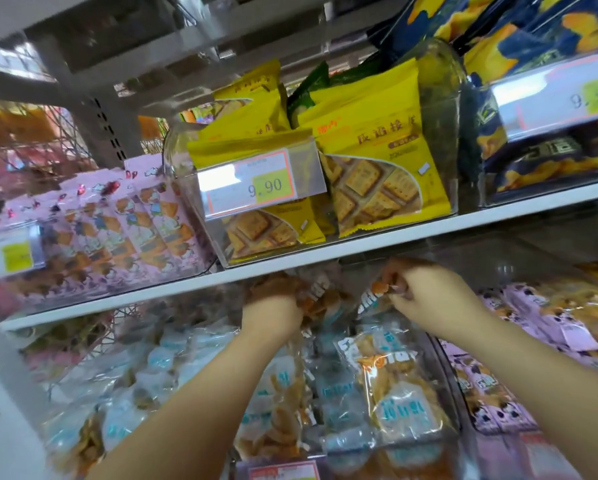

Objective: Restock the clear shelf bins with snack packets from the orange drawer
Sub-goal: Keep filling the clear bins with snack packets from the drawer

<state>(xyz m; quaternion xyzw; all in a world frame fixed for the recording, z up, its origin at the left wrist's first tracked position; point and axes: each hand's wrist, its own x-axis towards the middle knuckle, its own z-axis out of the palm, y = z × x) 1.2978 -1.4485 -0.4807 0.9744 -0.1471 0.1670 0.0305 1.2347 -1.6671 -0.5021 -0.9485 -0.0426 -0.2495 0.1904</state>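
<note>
Both of my hands reach into a clear shelf bin [439, 355] on the lower shelf, just under the white shelf edge. My left hand [273, 306] grips the top of a clear snack packet [277, 403] with blue print and brown sticks inside. My right hand [429, 296] pinches the top edge of another such snack packet [394, 382]. Several more blue-and-clear packets fill the bin around them. The left hand's fingers are partly hidden behind the packet tops. The orange drawer is out of view.
Above, a white shelf board [290, 268] carries a clear bin of yellow biscuit packets [377, 168] with a 9.90 price tag [263, 183]. Pink packets [117, 223] stand to its left, dark blue bags [550, 133] to its right. Purple packets [533, 327] fill the bin right of my hands.
</note>
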